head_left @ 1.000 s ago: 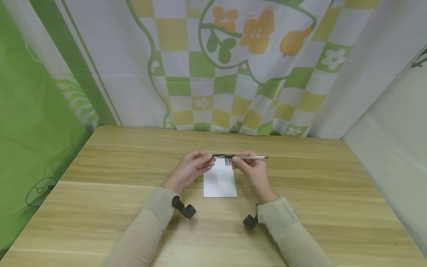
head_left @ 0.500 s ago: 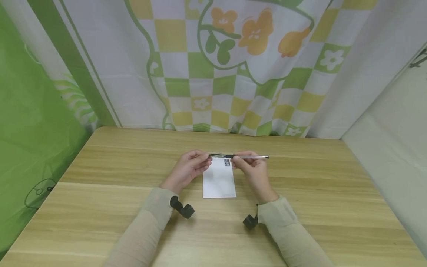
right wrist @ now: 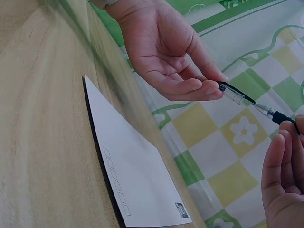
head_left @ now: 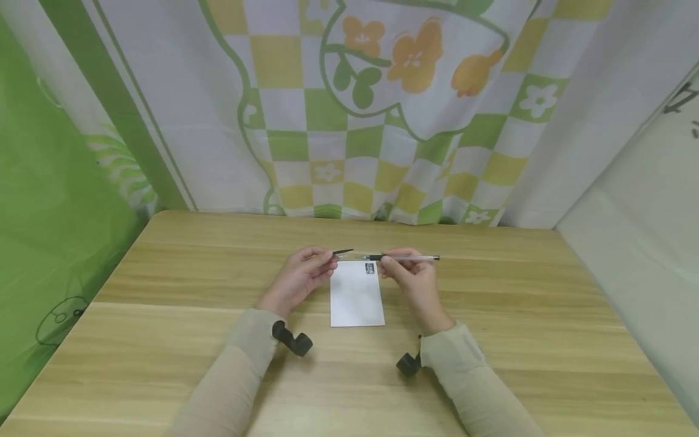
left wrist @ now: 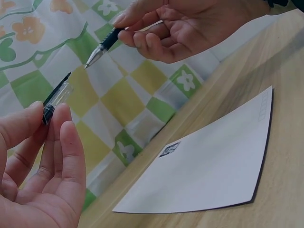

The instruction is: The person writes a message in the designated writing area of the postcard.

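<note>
Between thumb and fingers, my left hand pinches a clear pen cap with a black clip. My right hand holds a pen by its black grip, the bare metal tip pointing left toward the cap. In the head view a small gap parts tip and cap. Below both hands a white postcard lies on the table, a small dark printed stamp at its far right corner. A row of small boxes is printed near its opposite edge.
The wooden table reaches back to a green, yellow and white patterned curtain. Green cloth hangs at the left and a pale wall stands at the right. Each wrist carries a black camera mount.
The cap has come off the pen tip as my left hand moved left. My right hand stays nearly in place with the pen. More of the postcard and its stamp shows.
</note>
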Motion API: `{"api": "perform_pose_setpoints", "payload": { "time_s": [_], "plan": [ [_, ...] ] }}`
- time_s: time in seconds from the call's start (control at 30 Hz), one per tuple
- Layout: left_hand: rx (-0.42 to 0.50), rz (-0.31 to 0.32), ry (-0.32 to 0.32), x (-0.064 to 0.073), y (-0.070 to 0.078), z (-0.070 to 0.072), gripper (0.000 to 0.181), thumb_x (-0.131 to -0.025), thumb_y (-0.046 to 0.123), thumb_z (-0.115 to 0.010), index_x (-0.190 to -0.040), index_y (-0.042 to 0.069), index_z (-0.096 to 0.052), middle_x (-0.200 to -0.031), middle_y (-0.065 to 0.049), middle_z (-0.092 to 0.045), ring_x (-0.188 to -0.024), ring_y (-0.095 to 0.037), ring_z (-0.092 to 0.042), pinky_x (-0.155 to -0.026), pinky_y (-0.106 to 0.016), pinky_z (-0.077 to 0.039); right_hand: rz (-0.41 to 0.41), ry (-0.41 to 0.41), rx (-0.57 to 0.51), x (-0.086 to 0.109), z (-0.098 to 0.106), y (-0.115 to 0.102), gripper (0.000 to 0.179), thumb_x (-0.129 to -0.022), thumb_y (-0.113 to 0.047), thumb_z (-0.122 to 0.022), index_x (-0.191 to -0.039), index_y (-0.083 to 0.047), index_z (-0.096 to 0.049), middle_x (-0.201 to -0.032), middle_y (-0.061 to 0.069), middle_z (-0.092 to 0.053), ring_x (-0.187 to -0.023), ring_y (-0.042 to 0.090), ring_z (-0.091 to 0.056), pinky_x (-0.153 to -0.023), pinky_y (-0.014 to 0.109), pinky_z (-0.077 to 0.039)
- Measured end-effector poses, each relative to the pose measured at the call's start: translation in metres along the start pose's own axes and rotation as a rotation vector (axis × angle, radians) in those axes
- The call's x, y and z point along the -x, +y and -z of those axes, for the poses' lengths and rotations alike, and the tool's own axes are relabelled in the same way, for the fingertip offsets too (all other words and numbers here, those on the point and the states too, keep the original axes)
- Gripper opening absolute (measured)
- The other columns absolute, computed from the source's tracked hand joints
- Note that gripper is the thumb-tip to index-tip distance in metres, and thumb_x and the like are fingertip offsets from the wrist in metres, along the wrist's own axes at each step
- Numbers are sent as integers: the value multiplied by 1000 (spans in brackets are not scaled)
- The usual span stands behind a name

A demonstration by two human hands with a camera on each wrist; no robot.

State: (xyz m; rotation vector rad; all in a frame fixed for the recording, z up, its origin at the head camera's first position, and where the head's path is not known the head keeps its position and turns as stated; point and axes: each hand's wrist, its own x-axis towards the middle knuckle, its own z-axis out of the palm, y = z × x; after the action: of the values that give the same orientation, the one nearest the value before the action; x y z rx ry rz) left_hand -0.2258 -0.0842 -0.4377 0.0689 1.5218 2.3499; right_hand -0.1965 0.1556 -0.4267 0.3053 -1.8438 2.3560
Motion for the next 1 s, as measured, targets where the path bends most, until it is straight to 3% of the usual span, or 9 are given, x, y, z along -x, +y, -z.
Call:
{"api": "perform_pose_setpoints", "payload": {
  "time_s": [0.2,0.33,0.6,0.87,1.0],
  "plan": [
    [4,-10,36,0,4,15,5,-104,7,-55,-105,7,-60,-101,-4,-70,-97,-14,-67,-103,-34,-51,-34,20,-39,0,0,2,7,-95,4,-64,-102,1,-63,-91,10,-70,-84,18,-70,-76,27,-60],
    [-14,-39,74,-2,8,27,11,-103,4,-57,-113,2,-59,-104,-8,-67,-100,-17,-68,-106,-36,-49,-57,49,-93,0,0,3,9,-96,6,-60,-101,-1,-61,-92,15,-69,-83,21,-69,-76,28,-60],
    [-251,-73,183,-1,15,54,32,-96,7,-69,-125,-6,-60,-111,-4,-67,-114,-27,-65,-103,-34,-51,-100,115,-140,1,2,5,9,-95,4,-60,-98,-4,-61,-88,9,-70,-79,19,-67,-75,28,-59],
    [-343,-59,217,2,26,75,37,-96,7,-69,-127,-8,-58,-111,-3,-66,-109,-21,-67,-101,-31,-52,-98,141,-148,-2,2,7,8,-94,3,-61,-95,-5,-63,-87,11,-69,-77,19,-67,-72,26,-59],
    [-485,-53,267,3,30,81,34,-94,8,-72,-123,-7,-63,-114,-9,-67,-103,-17,-68,-95,-29,-55,-102,144,-170,-3,3,7,6,-95,3,-60,-95,-3,-64,-85,9,-70,-75,17,-67,-71,25,-59]
  ]
}}
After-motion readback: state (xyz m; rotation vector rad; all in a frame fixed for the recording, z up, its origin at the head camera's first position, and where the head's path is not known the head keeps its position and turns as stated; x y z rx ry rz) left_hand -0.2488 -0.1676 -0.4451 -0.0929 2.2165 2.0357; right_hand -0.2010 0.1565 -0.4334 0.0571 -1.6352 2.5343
